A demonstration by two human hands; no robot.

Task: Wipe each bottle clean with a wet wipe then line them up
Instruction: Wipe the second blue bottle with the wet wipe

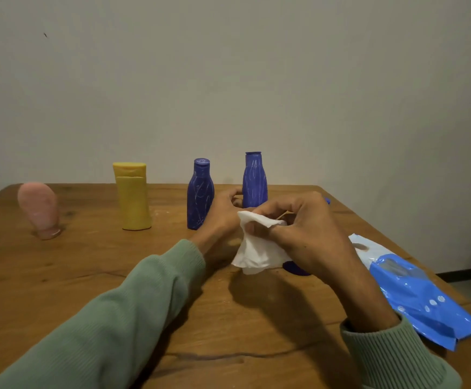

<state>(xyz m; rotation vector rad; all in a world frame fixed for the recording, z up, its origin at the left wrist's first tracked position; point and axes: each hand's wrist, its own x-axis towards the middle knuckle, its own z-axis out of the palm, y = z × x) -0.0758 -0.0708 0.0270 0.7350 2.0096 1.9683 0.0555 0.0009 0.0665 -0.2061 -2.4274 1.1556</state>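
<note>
Right hand: the right hand [307, 228] pinches the top edge of a crumpled white wet wipe [256, 251] between thumb and fingers, and the wipe hangs down from that pinch.
Left hand: the left hand [223, 217] sits just left of the pinch and a little beyond it, fingers curled; I cannot tell whether it grips the wipe.
Blue bottles: a left dark blue plastic bottle [200, 195] with white scribbles stands upright beyond and left of the grip; a right dark blue plastic bottle [254, 181], scribbled likewise, stands upright straight beyond it.
Other bottles: a yellow plastic flip-cap bottle [132, 197] stands further left; a pink rounded bottle [39, 209] stands cap-down, well left of the grip.
Under the grip: a small dark blue object [296, 268] shows below the right hand, mostly hidden.
Pack: a blue and white plastic wipes pack [414, 290] lies right of the grip.
Surface: a brown wooden table [116, 276] carries everything.
</note>
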